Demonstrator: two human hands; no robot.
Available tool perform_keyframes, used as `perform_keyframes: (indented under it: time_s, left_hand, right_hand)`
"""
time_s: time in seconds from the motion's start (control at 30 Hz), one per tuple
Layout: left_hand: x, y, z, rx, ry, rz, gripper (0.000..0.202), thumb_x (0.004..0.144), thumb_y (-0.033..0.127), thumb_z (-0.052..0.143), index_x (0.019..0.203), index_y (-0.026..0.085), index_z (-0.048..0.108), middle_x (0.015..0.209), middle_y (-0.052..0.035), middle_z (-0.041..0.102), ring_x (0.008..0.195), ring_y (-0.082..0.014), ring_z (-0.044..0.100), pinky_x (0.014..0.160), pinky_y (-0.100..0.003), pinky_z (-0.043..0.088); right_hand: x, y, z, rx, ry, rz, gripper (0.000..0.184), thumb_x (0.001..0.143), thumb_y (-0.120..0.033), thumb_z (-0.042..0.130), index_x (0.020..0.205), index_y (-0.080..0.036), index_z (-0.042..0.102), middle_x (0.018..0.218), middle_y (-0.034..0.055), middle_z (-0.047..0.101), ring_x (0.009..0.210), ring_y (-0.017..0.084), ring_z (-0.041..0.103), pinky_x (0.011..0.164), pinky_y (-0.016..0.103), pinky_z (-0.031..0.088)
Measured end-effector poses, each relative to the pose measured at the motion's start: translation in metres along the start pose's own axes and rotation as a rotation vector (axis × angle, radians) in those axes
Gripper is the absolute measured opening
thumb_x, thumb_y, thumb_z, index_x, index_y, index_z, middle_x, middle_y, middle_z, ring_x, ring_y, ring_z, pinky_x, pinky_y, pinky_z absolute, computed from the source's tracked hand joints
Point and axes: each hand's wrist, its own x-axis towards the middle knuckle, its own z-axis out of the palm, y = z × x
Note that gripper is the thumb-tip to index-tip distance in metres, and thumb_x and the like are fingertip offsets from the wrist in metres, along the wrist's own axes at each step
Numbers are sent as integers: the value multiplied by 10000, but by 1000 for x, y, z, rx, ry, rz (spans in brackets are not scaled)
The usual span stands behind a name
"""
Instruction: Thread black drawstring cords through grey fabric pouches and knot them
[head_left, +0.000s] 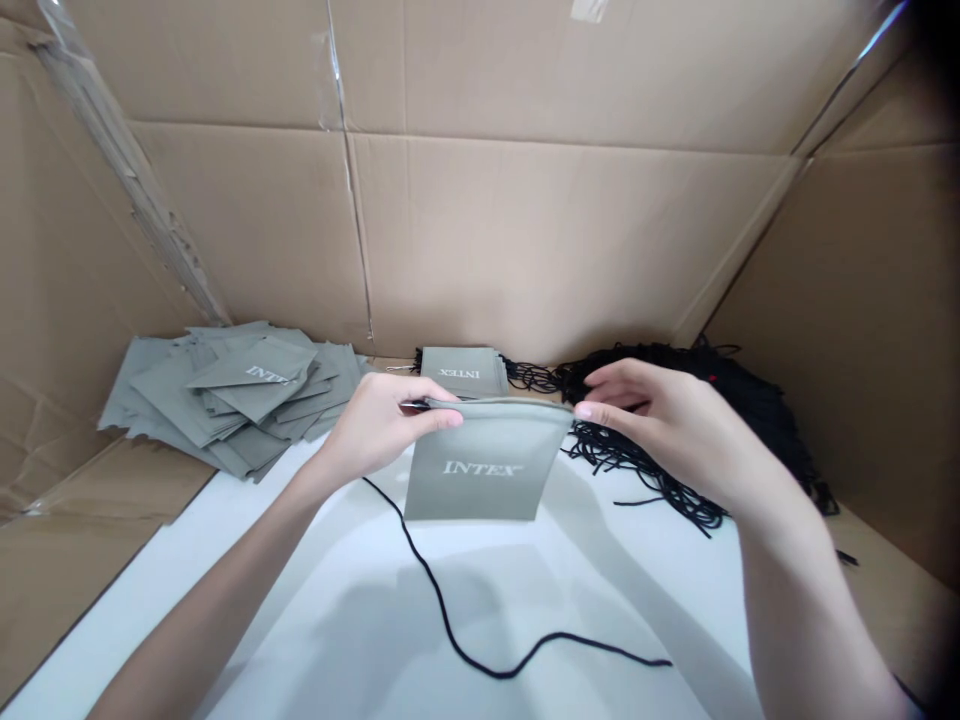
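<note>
Three cardboard walls (570, 240) stand around a white work surface (615, 600). At the far right lies a heap of black cords (772, 420); at the far left, a heap of gray pouches (225, 400). Left hand (382, 420) pinches the held pouch (480, 495) (INTEX reads upright) by one top corner, above the surface; right hand (675, 420) touches the other, its grip unclear. Behind sits a small pouch stack (457, 365). One loose cord (499, 675) curves in front.

Boxed in by a creased cardboard back panel (562, 230), a left wall (67, 250) and a darker right wall (885, 330); patched up top with pale tape (589, 9); set around a white desk (176, 540).
</note>
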Motion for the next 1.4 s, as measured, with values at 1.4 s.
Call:
perform_keyframes:
  time_s: [1.4]
  left_hand:
    - [-7, 1, 15, -328, 21, -69, 292, 814, 301, 742, 1016, 217, 548, 902, -13, 687, 833, -157, 665, 809, -293, 539]
  right_hand:
    - [5, -16, 23, 325, -345, -170, 372, 908, -524, 606, 808, -172, 675, 768, 15, 609, 660, 136, 488, 590, 252, 376]
